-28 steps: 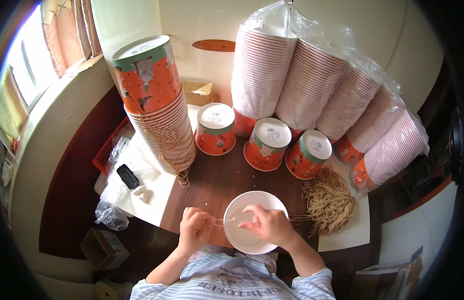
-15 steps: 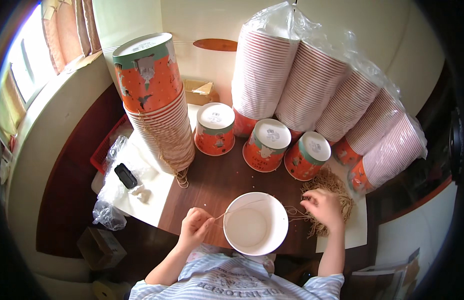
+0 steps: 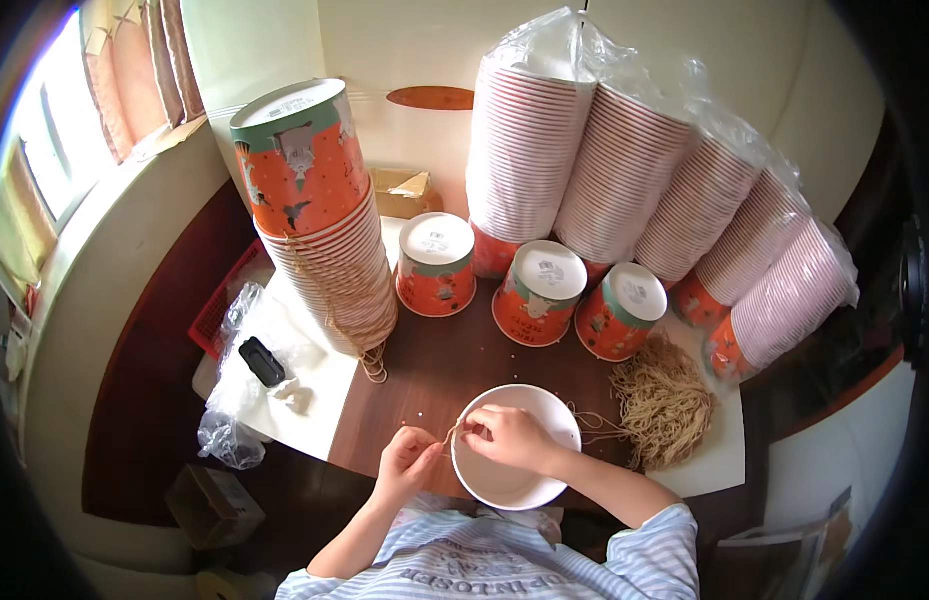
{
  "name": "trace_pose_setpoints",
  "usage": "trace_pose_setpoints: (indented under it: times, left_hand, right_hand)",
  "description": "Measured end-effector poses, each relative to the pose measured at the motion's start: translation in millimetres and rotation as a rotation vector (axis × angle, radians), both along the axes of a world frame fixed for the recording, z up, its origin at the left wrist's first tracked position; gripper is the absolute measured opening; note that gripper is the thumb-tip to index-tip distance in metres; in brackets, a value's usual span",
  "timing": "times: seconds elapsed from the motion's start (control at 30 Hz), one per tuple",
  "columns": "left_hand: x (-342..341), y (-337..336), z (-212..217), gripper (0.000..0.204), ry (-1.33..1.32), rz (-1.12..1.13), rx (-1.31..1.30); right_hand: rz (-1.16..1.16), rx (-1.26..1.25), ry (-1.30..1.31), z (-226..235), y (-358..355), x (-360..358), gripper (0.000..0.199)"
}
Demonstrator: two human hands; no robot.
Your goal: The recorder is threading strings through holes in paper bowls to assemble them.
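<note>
At the table's front edge stands a white-lined paper bucket [image 3: 515, 488], its open mouth facing up. To the left of its rim, my left hand [image 3: 409, 463] pinches a thin tan string [image 3: 450, 438]. Reaching across the bucket's mouth, my right hand [image 3: 506, 436] grips the same string close to the left hand, fingers closed. From the bucket's right side, loose string runs toward a tangled heap of tan strings [image 3: 669, 408]. Part of the rim is hidden under the right hand and forearm.
Three upturned orange and green buckets [image 3: 550, 275] stand beyond the open one. At left rises a tall bucket stack [image 3: 330, 250] with strings draped over it. Plastic-wrapped stacks [image 3: 530, 150] line the back right. A black plastic object [image 3: 262, 362] lies among clear plastic at left.
My right hand has moved left from beside the string heap to over the bucket's left rim, meeting the left hand at the string. The view has shifted slightly.
</note>
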State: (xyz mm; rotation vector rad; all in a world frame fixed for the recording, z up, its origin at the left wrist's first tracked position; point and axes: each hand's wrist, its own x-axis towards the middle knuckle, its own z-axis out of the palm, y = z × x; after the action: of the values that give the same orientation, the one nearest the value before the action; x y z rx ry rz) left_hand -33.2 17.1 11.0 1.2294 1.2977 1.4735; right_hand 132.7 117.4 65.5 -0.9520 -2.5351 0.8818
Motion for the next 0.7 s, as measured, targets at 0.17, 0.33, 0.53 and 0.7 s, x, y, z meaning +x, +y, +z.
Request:
trace_pose_setpoints:
  times: [0.17, 0.33, 0.53, 0.7]
  left_hand:
    - [18.8, 1.5, 4.2, 0.007, -0.308, -0.084, -0.054]
    - [29.4, 15.5, -11.5, 0.01, -0.36, -0.039, -0.032]
    - [39.8, 25.6, -5.5, 0.008, -0.383, -0.057, -0.036]
    - [34.2, 23.9, -6.4, 0.006, -0.379, -0.031, -0.042]
  right_hand:
    - [0.015, 0.012, 0.147, -7.6, 17.5, -4.0, 0.016]
    - [0.069, 0.029, 0.14, -7.8, 41.0, -6.4, 0.013]
    - [0.107, 0.094, 0.082, -11.3, 50.8, 0.6, 0.012]
    - [0.082, 0.022, 0.135, 12.9, 51.0, 13.0, 0.008]
